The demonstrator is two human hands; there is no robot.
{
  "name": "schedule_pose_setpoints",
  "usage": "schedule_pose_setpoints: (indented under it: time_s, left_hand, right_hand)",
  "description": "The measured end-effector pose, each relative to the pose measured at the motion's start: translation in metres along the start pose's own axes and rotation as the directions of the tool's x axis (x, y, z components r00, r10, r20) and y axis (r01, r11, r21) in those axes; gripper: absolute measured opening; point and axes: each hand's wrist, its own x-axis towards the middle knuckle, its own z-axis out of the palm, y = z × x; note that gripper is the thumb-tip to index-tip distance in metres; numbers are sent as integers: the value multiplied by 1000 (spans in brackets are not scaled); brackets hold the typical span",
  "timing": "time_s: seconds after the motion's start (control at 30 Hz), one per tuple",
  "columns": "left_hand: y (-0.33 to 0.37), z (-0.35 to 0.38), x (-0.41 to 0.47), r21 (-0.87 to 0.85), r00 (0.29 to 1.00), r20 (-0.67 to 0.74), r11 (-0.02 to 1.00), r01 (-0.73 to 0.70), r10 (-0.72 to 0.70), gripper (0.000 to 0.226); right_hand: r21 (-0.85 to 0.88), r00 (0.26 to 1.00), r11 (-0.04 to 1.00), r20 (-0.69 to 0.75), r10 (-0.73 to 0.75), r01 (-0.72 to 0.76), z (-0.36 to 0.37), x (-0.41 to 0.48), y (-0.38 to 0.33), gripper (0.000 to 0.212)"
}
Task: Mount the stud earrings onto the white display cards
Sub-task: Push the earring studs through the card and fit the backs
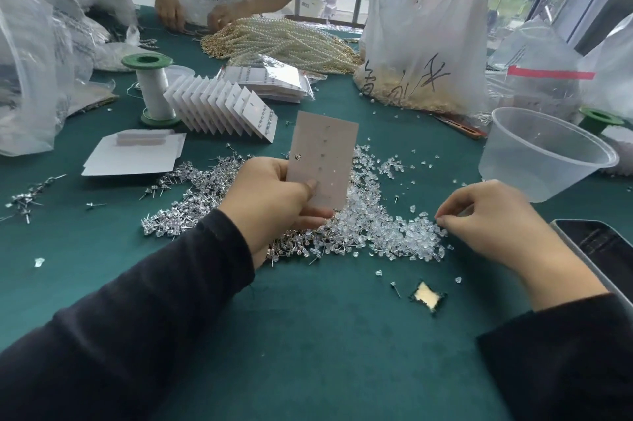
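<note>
My left hand (274, 201) holds a white display card (322, 160) upright by its lower edge, thumb on the face. One stud earring (297, 157) sits near the card's left edge; the rest of the card shows rows of small holes. My right hand (493, 218) hovers at the right edge of a pile of clear plastic earring backs (387, 225), its thumb and forefinger pinched together at the tips; what they pinch is too small to make out. A heap of silver stud earrings (191, 194) lies on the green cloth to the left, under and behind my left hand.
A fanned row of filled cards (222, 109) and a bagged stack stand behind. Also around: a green-capped thread spool (154, 88), a flat white cardboard piece (133, 153), a clear plastic tub (544, 153), a phone (603, 249) at right, plastic bags, pearl strands, and another person's hands across the table.
</note>
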Motion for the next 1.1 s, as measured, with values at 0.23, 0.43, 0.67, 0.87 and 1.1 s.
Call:
schedule_pose_setpoints:
  time_s: [0.23, 0.43, 0.67, 0.87, 1.1]
  left_hand:
    - [-2, 4, -2, -80, 996, 44, 994, 80, -76, 9]
    - [-4, 8, -4, -135, 997, 11, 988, 77, -77, 9]
    - [-7, 13, -7, -67, 1000, -22, 998, -7, 6, 13]
    - [-8, 14, -9, -48, 999, -26, 998, -37, 36, 15]
    - [-9, 15, -7, -39, 998, -38, 998, -47, 46, 11]
  right_hand:
    - [312, 979, 949, -204, 19, 46, -3, -2, -8, 14]
    - [465, 936, 839, -325, -136, 283, 7, -18, -40, 15]
    - [347, 804, 759, -464, -372, 551, 41, -34, -80, 10]
    - [347, 773, 721, -487, -407, 599, 49, -31, -80, 11]
    - [398, 773, 685, -487, -407, 611, 50, -31, -79, 10]
